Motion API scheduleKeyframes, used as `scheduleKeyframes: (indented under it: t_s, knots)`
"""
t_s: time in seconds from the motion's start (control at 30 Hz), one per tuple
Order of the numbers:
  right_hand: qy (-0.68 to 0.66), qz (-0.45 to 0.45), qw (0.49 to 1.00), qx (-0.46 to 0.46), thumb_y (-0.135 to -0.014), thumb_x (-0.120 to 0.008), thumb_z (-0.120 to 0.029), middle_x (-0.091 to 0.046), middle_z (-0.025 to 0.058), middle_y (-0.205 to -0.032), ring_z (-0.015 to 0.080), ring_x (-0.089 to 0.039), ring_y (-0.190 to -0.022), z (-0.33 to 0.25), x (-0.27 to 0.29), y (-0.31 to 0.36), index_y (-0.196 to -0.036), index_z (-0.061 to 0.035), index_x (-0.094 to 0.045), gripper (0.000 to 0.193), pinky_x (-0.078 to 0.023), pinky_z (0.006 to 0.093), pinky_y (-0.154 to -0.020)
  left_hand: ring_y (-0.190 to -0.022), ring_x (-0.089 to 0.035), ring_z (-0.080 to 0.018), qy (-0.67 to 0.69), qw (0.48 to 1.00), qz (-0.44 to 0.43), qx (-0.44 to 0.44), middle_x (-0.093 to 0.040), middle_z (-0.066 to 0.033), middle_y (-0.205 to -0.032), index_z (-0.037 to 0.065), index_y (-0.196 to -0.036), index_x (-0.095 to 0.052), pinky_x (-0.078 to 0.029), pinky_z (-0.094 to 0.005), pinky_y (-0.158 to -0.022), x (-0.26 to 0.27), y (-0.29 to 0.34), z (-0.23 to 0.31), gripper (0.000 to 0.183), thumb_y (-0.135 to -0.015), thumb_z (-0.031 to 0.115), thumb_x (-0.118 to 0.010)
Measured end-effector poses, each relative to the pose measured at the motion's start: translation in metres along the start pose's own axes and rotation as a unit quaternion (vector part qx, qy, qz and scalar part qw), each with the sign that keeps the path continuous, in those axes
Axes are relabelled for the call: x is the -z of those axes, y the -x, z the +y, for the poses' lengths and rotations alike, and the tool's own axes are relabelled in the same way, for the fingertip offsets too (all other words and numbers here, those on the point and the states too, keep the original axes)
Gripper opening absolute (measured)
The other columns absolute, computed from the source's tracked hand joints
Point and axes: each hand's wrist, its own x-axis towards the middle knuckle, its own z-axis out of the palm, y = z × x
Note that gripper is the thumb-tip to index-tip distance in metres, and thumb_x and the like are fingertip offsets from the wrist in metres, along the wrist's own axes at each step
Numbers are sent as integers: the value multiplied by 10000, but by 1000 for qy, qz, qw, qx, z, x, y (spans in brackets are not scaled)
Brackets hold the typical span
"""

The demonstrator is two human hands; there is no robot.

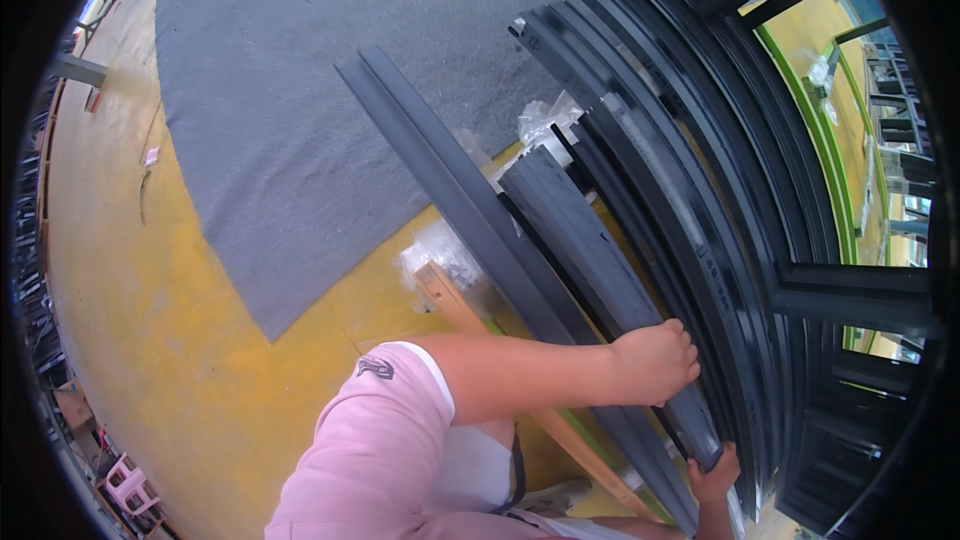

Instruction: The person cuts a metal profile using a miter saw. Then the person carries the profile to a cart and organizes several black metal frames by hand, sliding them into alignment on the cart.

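My left hand is closed round a long dark grey metal profile, its fingers curled over the far edge. Lower right, my right hand grips the near end of this same profile. Just left of it lies a longer grey channel profile, partly hidden under my left forearm. Close along the right side runs a stack of black profiles, tightly packed lengthwise.
A wooden bar lies crosswise under the profiles, near crumpled clear plastic. Grey felt cloth covers part of the yellow floor. Black frame bars rise at right. A pink stool stands lower left.
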Motion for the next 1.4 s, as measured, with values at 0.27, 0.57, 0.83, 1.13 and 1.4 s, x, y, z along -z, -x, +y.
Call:
scheduleKeyframes:
  t_s: [0.27, 0.57, 0.83, 1.13, 1.4]
  knots:
    - [-16, 14, 1000, -9, -709, -771, -585, -602, 229, -1097, 476, -611, -983, -46, 16, -17, -1244, 11, -530, 836, -482, 548, -827, -854, -629, -204, -46, 998, 41, -3, -618, -18, -857, 66, -978, -658, -407, -324, -750, -11, 1, 1, 459, -817, 491, -727]
    - [-2, 46, 998, -31, -816, -571, -818, -645, 243, -937, 502, -627, -856, -97, 7, -54, -1134, 12, -600, 889, -483, 544, -704, -827, -634, -204, -8, 999, 40, -12, -632, -35, -847, 68, -935, -650, -403, -328, -742, -9, -1, 0, 442, -811, 484, -732]
    - [-17, 72, 997, 11, -795, -646, -779, -659, 231, -974, 481, -631, -878, -94, 7, -55, -1132, 13, -611, 862, -489, 543, -742, -808, -628, -200, 14, 999, 46, 11, -616, -15, -811, 75, -906, -641, -390, -323, -733, -11, -3, 3, 448, -770, 486, -758]
    - [-43, 65, 996, 31, -853, -627, -746, -659, 208, -1031, 453, -631, -909, -104, 15, -56, -1142, 12, -608, 811, -481, 535, -781, -837, -621, -207, 40, 998, 33, 29, -625, -23, -835, 77, -926, -650, -390, -322, -769, -8, -6, 6, 504, -747, 530, -781]
    - [30, 111, 985, 132, -986, -386, -703, -540, 283, -1388, 478, -505, -1318, -165, 75, -97, -1504, 27, -408, 895, -392, 549, -1094, -898, -617, -211, 66, 997, 6, 42, -636, -43, -897, 60, -977, -661, -420, -318, -814, -9, -9, 2, 549, -753, 547, -782]
